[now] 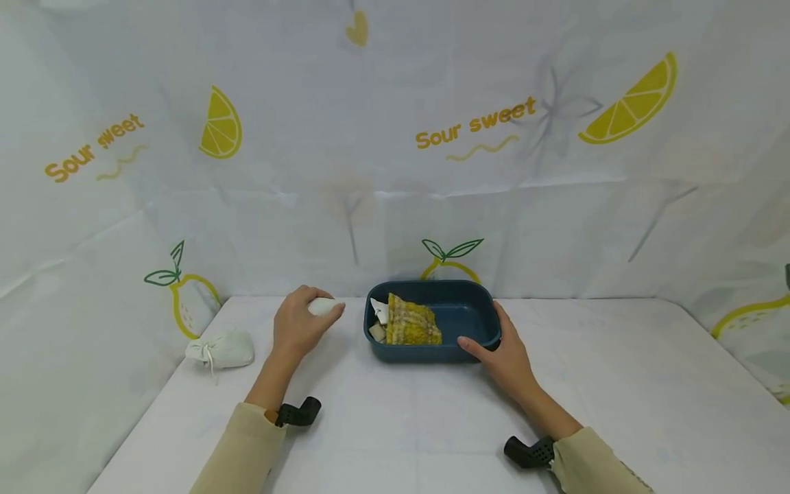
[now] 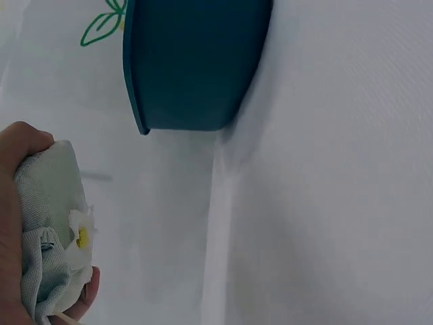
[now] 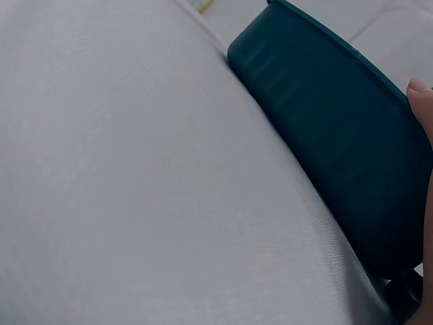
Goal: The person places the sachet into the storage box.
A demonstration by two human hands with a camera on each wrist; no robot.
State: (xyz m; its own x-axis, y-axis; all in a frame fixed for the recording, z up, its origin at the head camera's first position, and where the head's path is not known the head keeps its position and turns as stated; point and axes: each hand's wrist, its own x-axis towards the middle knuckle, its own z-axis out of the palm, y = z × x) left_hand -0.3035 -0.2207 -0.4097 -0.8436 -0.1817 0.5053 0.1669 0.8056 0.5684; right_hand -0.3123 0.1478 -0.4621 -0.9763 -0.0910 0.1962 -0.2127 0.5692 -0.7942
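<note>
My left hand (image 1: 302, 319) is raised to the left of the dark blue bin (image 1: 407, 354) and grips a pale green cloth pouch (image 2: 51, 189). The pouch has a small white flower with a yellow middle and gathered fabric at one end. My right hand (image 1: 506, 353) holds the bin by its front right corner, thumb over the rim and fingers along the outer side. In the left part of the bin lies a yellow and grey woven pouch (image 1: 412, 322). A white piece (image 1: 380, 311) and a small beige piece (image 1: 377, 333) sit beside it, partly hidden.
A second pale drawstring pouch (image 1: 225, 348) lies at the table's left edge, its cord hanging loose. White cloth (image 1: 420, 425) covers the table, and a lemon-printed curtain (image 1: 345, 151) stands right behind the bin. Each wrist carries a black camera mount (image 1: 300, 412).
</note>
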